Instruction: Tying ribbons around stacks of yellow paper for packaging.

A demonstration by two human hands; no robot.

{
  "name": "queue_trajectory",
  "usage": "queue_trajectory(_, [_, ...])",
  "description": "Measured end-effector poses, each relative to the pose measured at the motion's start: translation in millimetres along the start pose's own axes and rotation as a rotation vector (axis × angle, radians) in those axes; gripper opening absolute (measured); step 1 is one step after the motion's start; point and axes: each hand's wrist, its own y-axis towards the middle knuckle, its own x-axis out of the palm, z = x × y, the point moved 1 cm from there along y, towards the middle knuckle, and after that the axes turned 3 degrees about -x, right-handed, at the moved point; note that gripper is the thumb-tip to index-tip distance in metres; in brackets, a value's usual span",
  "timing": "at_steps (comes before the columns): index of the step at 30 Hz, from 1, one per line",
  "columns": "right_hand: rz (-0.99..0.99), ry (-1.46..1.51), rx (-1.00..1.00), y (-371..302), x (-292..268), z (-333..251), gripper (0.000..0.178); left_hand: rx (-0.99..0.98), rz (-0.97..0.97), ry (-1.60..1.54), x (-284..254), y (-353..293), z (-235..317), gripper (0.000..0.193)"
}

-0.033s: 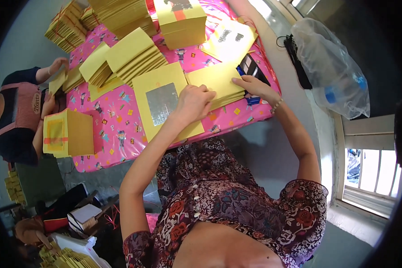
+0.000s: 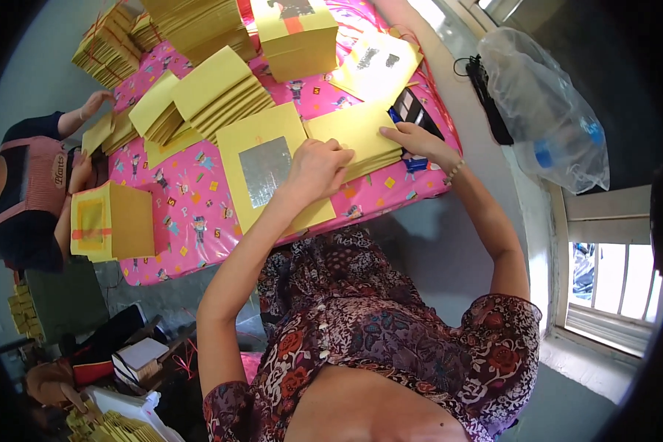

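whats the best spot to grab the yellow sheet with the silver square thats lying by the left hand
Probably its near edge, coming from the person's side. The yellow sheet with the silver square lies flat on the pink table, its near corner close to the table's edge, so fingers could lift there. The left hand rests at its right edge; fanned yellow stacks crowd the far side.

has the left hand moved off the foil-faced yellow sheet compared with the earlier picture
No. The left hand lies on the right edge of the yellow sheet with the silver foil square, in the same spot relative to the pink tablecloth.
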Motion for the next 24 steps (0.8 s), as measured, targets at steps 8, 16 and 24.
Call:
queue_trajectory(8, [-0.084, -0.004, 0.013, 6.7, -5.3, -2.9, 0.057, -0.029, -0.047, 0.014, -8.4, 3.4, -2.6, 0.027])
queue_trajectory(16, [0.113, -0.215, -0.137, 15.2, -17.9, -2.2, 0.076, -0.103, -0.037, -0.111, -15.2, 10.7, -3.4, 0.024])
queue_trajectory(24, [0.36, -0.304, -0.357, 7.2, -26.1, -42.0, 0.07, -0.02, 0.117, -0.086, -25.3, 10.5, -9.0, 0.026])
